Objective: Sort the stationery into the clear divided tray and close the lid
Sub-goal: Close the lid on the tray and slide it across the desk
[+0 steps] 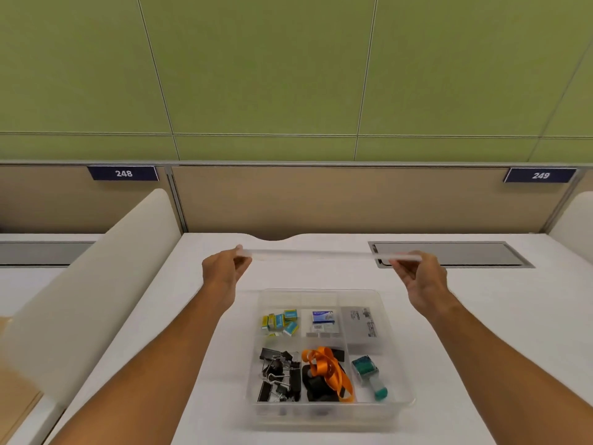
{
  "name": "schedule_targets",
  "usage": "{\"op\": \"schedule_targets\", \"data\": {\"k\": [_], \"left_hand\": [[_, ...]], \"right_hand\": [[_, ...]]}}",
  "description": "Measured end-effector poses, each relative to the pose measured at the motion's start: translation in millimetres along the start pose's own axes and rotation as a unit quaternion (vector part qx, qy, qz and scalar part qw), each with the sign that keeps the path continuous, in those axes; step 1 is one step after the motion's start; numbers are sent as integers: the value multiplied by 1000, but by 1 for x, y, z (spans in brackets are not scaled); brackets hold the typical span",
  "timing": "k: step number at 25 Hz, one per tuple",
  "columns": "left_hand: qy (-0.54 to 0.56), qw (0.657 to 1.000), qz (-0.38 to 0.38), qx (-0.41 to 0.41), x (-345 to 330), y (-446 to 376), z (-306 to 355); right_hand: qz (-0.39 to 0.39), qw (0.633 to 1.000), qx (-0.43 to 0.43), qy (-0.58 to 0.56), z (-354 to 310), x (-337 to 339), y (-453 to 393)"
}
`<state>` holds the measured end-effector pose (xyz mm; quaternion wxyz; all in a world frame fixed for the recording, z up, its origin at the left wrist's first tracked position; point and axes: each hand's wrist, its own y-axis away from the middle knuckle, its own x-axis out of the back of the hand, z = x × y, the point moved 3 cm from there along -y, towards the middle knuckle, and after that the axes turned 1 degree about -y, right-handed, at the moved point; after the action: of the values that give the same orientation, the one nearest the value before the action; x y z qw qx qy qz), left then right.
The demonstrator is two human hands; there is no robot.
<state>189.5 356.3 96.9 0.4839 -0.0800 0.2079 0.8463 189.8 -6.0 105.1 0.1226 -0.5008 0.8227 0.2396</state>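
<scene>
Clear flat plastic lid (321,254), pinched at its ends by left hand (224,271) and right hand (420,277), should descend level, corners square over the filled clear divided tray (398,358).

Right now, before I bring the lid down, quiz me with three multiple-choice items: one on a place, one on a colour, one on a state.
1. The black binder clips lie in the tray's: A near-left compartment, B far-right compartment, C middle of the far row.
2. The lanyard is: A blue, B orange, C white.
3. The clear lid is: A shut on the tray, B flat on the desk, C held up by the left hand and right hand.

Answers: A, the clips fill the near-left cell; B, orange ribbon; C, each hand grips one end beyond the tray.
</scene>
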Motion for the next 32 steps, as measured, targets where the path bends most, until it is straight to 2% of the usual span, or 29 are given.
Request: {"op": "schedule_targets", "data": {"k": [4,6,10,14,22,32], "left_hand": [[-95,995,-26,-21,22,23,-13],[-105,993,-41,-18,32,30,-22],[-148,988,-42,4,53,40,-47],[-221,975,-17,6,71,48,-76],[-337,940,46,-32,77,62,-96],[-400,914,40,-54,68,58,-103]], "right_hand": [[-26,998,-12,51,12,29,15],[-22,996,-17,84,15,40,23],[-32,962,8,272,30,61,34],[-41,939,17,342,44,74,41],[-25,923,41,382,63,86,39],[21,890,51,452,78,87,30]]}}
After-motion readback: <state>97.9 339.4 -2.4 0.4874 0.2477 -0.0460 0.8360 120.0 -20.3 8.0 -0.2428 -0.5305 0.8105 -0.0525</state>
